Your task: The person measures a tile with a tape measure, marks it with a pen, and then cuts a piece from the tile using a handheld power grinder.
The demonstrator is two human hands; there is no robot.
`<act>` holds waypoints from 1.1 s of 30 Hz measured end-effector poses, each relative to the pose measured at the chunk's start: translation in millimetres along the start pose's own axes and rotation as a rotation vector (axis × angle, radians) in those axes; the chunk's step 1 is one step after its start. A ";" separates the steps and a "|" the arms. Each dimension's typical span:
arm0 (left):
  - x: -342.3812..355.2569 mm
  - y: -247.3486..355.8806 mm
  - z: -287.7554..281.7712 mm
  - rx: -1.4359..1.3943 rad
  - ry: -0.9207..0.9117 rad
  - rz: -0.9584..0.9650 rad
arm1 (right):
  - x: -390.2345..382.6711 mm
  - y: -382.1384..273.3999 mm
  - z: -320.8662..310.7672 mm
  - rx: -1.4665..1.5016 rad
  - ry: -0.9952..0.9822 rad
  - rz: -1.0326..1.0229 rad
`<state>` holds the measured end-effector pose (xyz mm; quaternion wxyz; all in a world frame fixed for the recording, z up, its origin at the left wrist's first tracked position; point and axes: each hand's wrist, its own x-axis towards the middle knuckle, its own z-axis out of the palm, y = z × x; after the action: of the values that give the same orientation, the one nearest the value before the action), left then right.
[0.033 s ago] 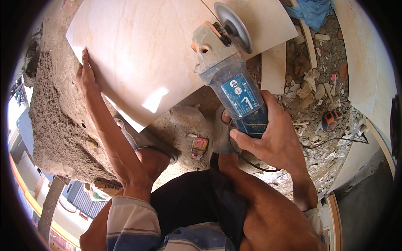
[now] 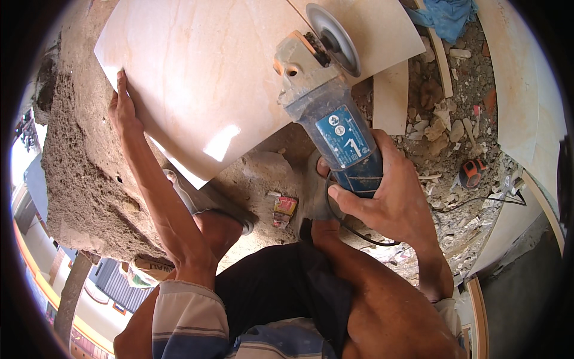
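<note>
The fingers of the right hand [image 2: 388, 185] are wrapped around the rear body of a blue angle grinder [image 2: 344, 134], thumb on the near side. The left hand [image 2: 125, 110] has its fingers stretched against the left edge of a large beige marbled tile [image 2: 191, 78]; whether they grip it or merely steady it, I cannot tell. Beyond the right fingers, the grinder's head and grey disc [image 2: 335, 40] overlie the tile; contact is unclear. A thin dark line runs across the tile just left of the disc. Nearer the body than the right fingertips, a black cord [image 2: 368, 240] curves below the hand. Left of those fingertips lies a crumpled packet [image 2: 285, 210]; to their right, an orange-and-black tape measure [image 2: 472, 173] rests on rubble [image 2: 439, 122].
</note>
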<state>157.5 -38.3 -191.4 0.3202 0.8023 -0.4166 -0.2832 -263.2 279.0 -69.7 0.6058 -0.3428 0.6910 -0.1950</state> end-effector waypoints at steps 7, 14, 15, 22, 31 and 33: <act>-3.3 2.6 -0.2 0.020 0.025 -0.017 | -3.0 2.7 1.3 -0.018 0.026 -0.040; -3.0 3.3 0.9 -0.017 0.018 -0.019 | -6.7 7.1 0.8 0.027 0.013 -0.013; -3.1 3.3 0.9 -0.015 0.018 -0.021 | -6.5 8.5 1.5 0.052 0.009 -0.030; -4.3 4.5 1.3 -0.004 0.029 -0.031 | -9.2 17.1 4.0 0.091 0.016 -0.058; -1.0 2.4 0.3 -0.001 0.033 -0.046 | -14.5 13.7 -0.9 0.029 0.006 -0.032; 0.3 1.8 -0.1 0.043 0.048 -0.042 | -15.9 12.6 -1.6 0.012 0.010 -0.025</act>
<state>156.9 -39.3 -190.0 0.3066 0.8242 -0.3980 -0.2613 -267.2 298.7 -66.8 0.6018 -0.3468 0.6886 -0.2083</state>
